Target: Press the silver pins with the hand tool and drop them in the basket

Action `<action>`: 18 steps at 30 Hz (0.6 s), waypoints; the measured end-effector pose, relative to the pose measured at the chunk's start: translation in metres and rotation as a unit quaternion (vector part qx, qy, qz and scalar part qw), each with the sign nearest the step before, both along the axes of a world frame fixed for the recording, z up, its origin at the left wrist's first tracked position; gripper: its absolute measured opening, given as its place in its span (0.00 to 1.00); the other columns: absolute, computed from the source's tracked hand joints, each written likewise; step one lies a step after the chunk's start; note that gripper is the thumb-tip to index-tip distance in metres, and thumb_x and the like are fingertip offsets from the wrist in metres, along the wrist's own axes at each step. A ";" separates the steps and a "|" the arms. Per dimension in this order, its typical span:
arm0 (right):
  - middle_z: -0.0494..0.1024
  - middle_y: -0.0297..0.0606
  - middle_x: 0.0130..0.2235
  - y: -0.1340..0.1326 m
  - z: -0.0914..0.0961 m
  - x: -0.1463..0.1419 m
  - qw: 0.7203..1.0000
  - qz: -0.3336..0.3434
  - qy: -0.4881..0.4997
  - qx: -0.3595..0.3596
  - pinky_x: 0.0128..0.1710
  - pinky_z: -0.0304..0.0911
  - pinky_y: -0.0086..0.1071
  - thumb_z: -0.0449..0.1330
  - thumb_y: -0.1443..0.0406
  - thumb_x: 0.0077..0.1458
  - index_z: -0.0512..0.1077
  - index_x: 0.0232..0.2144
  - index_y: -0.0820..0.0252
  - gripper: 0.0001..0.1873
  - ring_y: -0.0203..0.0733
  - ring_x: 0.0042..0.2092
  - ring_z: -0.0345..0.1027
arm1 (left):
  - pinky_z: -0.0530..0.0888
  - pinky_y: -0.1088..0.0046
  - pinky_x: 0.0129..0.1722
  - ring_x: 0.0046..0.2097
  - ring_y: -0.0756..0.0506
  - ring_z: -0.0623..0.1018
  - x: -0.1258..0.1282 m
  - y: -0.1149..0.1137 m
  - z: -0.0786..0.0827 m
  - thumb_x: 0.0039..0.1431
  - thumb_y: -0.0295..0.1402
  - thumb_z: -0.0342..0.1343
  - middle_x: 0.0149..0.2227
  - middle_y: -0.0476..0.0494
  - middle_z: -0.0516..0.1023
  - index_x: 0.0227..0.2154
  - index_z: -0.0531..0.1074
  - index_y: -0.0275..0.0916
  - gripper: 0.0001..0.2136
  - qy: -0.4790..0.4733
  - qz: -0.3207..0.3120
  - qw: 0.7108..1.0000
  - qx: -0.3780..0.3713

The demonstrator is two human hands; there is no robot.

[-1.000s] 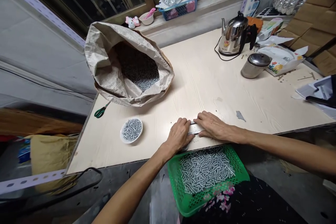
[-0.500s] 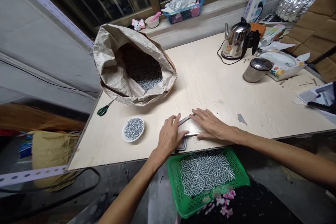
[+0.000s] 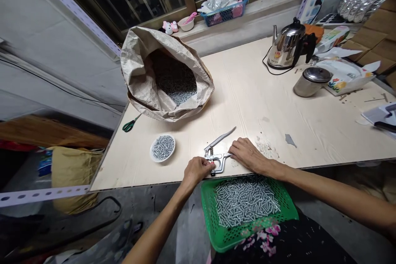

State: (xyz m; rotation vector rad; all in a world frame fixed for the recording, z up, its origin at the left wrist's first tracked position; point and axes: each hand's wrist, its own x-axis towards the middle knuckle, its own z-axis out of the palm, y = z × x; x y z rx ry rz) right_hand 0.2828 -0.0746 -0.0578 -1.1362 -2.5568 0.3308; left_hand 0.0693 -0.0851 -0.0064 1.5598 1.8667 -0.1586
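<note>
A pair of silver snap-fastener pliers (image 3: 220,162) lies at the table's front edge, its upper handle swung up and its spring showing. My right hand (image 3: 249,156) is closed around the end of the lower handle. At the jaw, my left hand (image 3: 197,170) pinches with thumb and fingers; a small reddish bit shows there, but what the fingers hold is too small to name. Just below the edge, a green basket (image 3: 208,226) holds many short silvery metal pins (image 3: 246,200). A white bowl (image 3: 152,157) of smaller metal pieces stands left of the pliers.
A large paper sack (image 3: 136,55) of metal pieces stands open at the back left. Green-handled scissors (image 3: 128,125) lie beside it. A steel kettle (image 3: 286,45) and a lidded metal canister (image 3: 311,82) stand at the back right. A grey scrap (image 3: 290,140) lies to the right.
The pliers' upper handle has come free of my hands and stands raised. My left hand has shifted down to the jaw, and my right hand has drawn in on the lower handle.
</note>
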 end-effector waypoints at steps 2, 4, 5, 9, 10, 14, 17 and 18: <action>0.72 0.38 0.37 0.004 -0.001 0.000 1.000 -0.002 -0.002 -0.003 0.41 0.49 0.37 0.52 0.66 0.61 0.69 0.36 0.59 0.05 0.43 0.41 0.58 | 0.59 0.74 0.25 0.27 0.48 0.72 -0.004 0.006 -0.001 0.50 0.39 0.55 0.20 0.48 0.72 0.19 0.73 0.36 0.12 0.014 -0.036 0.999 -0.011; 0.72 0.37 0.37 0.009 0.000 0.001 1.000 -0.002 0.001 -0.012 0.40 0.48 0.37 0.52 0.66 0.62 0.68 0.35 0.58 0.05 0.42 0.40 0.59 | 0.62 0.74 0.27 0.29 0.47 0.73 -0.011 0.007 0.002 0.51 0.34 0.54 0.24 0.46 0.73 0.20 0.73 0.36 0.09 0.048 -0.108 0.992 0.043; 0.72 0.37 0.37 0.011 0.001 0.003 1.000 -0.003 0.003 -0.018 0.41 0.49 0.37 0.52 0.66 0.62 0.68 0.35 0.58 0.06 0.42 0.40 0.59 | 0.64 0.73 0.29 0.32 0.45 0.73 -0.015 0.005 0.005 0.52 0.31 0.53 0.27 0.43 0.75 0.21 0.73 0.36 0.08 0.075 -0.145 0.983 0.087; 0.72 0.37 0.37 0.016 0.005 0.012 0.999 -0.001 0.030 -0.038 0.40 0.50 0.37 0.50 0.65 0.63 0.68 0.35 0.58 0.08 0.42 0.39 0.60 | 0.69 0.70 0.33 0.37 0.42 0.74 -0.020 -0.021 0.027 0.59 0.27 0.48 0.33 0.38 0.75 0.25 0.74 0.35 0.11 0.110 -0.226 0.950 0.186; 0.72 0.37 0.37 0.016 0.005 0.014 0.998 0.001 0.039 -0.041 0.40 0.51 0.37 0.49 0.64 0.64 0.68 0.35 0.57 0.08 0.42 0.39 0.60 | 0.70 0.70 0.33 0.36 0.44 0.74 -0.018 -0.031 0.034 0.60 0.28 0.48 0.33 0.39 0.74 0.27 0.74 0.36 0.11 0.078 -0.232 0.951 0.188; 0.71 0.38 0.35 0.013 0.000 0.016 0.997 0.001 0.064 -0.037 0.39 0.52 0.37 0.47 0.62 0.65 0.68 0.34 0.57 0.11 0.42 0.38 0.60 | 0.71 0.74 0.33 0.34 0.48 0.75 -0.021 -0.050 0.050 0.61 0.34 0.51 0.35 0.45 0.75 0.39 0.74 0.40 0.09 -0.040 -0.215 0.946 0.241; 0.70 0.38 0.35 0.012 -0.008 0.016 0.996 -0.004 0.078 -0.037 0.38 0.52 0.37 0.46 0.62 0.65 0.67 0.34 0.57 0.12 0.42 0.37 0.60 | 0.71 0.72 0.37 0.38 0.46 0.75 -0.050 -0.029 0.051 0.63 0.34 0.49 0.36 0.43 0.75 0.39 0.74 0.39 0.09 0.055 -0.087 0.933 0.346; 0.70 0.38 0.35 0.012 -0.010 0.016 0.996 -0.002 0.081 -0.037 0.38 0.52 0.37 0.46 0.62 0.65 0.67 0.34 0.57 0.12 0.43 0.37 0.61 | 0.71 0.71 0.38 0.40 0.45 0.75 -0.064 -0.019 0.051 0.63 0.33 0.48 0.37 0.42 0.75 0.37 0.74 0.38 0.10 0.095 -0.044 0.926 0.362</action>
